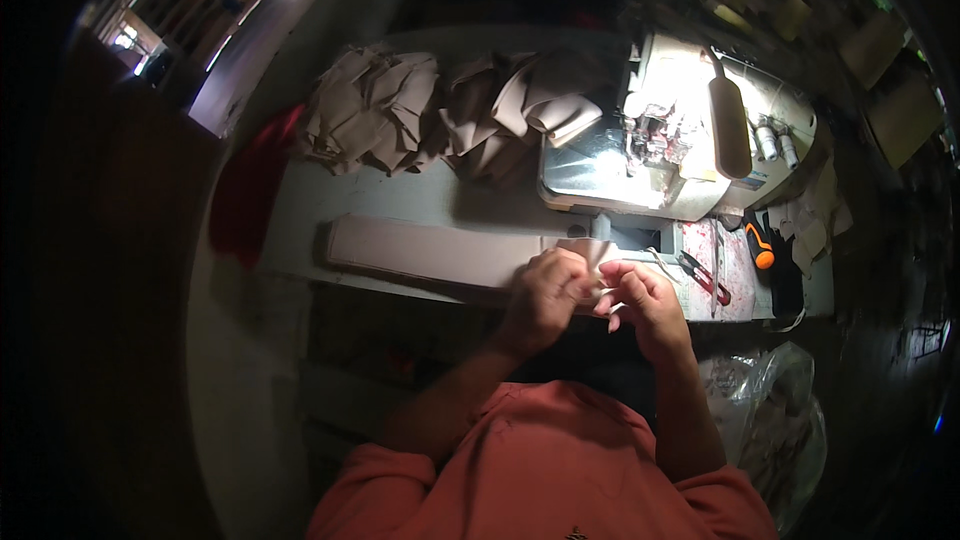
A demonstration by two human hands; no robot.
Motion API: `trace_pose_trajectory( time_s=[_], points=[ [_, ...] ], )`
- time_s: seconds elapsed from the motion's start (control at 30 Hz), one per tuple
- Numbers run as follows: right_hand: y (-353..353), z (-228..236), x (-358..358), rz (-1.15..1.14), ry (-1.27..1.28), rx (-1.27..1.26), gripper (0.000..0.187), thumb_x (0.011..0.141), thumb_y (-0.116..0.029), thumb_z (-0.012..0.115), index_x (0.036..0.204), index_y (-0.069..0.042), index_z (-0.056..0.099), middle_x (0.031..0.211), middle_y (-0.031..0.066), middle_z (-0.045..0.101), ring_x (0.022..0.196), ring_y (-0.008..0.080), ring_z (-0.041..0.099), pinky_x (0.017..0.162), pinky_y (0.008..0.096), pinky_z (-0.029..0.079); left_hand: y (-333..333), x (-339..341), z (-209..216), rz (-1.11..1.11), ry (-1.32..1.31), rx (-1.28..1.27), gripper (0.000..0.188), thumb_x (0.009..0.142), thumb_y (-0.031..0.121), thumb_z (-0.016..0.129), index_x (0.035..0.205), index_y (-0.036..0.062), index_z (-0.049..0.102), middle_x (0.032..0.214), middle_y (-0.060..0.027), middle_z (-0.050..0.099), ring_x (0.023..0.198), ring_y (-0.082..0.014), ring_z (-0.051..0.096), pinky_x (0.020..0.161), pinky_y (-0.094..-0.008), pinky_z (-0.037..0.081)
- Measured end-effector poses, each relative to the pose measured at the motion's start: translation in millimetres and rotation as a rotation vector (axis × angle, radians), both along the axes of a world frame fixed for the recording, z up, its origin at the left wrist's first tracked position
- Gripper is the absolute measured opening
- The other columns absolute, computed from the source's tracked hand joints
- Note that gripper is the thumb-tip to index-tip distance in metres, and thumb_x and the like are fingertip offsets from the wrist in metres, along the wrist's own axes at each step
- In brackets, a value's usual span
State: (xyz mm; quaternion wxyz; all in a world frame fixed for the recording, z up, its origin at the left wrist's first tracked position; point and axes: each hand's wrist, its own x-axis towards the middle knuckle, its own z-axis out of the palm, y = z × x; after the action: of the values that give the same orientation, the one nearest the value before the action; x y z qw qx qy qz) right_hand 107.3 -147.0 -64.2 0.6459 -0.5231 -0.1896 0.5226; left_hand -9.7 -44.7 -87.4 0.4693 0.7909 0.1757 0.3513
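Note:
My left hand (548, 298) and my right hand (648, 312) are close together at the table's front edge, fingers curled and pinching. Between them is a small beige fabric piece (592, 248), its top edge rising above the left fingers. A narrow white strip (617, 308) shows at the right fingertips; whether it belongs to the fabric cannot be made out. Left of my hands lies a long, flat stack of beige fabric strips (425, 250), its right end partly covered by my left hand. Beyond my hands stands a lit sewing machine (690, 130).
Crumpled beige fabric pieces (372, 110) are heaped at the back left, with more folded fabric (520, 110) beside them. Right of my hands lie a red-and-black cutter (705, 278) and an orange-and-black tool (760, 245). A clear plastic bag (775, 410) sits below the table's right side.

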Motion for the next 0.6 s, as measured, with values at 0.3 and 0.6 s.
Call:
trace_pose_trajectory(
  time_s=[0.3, 0.6],
  points=[
    [13, -8, 5, -0.079, -0.096, -0.017, 0.012, 0.082, -0.011, 0.048, 0.076, -0.002, 0.05, 0.062, 0.0026, 0.052, 0.049, 0.0102, 0.052, 0.043, 0.0208, 0.043, -41, -31, 9, -0.409, 0.305, -0.279, 0.019, 0.079, 0.018, 0.054, 0.09, 0.0021, 0.054, 0.086, -0.0112, 0.057, 0.084, -0.0235, 0.055, 0.077, -0.0355, 0.043],
    [6, 17, 6, -0.164, -0.187, 0.081, 0.012, 0.079, -0.008, 0.052, 0.085, 0.001, 0.053, 0.073, 0.0071, 0.058, 0.06, 0.0106, 0.055, 0.053, 0.0222, 0.046, 97, -87, -14, 0.248, -1.049, -1.281, 0.04, 0.085, 0.026, 0.044, 0.115, 0.0005, 0.04, 0.108, -0.0093, 0.05, 0.106, -0.0213, 0.045, 0.093, -0.0362, 0.033]
  ],
)
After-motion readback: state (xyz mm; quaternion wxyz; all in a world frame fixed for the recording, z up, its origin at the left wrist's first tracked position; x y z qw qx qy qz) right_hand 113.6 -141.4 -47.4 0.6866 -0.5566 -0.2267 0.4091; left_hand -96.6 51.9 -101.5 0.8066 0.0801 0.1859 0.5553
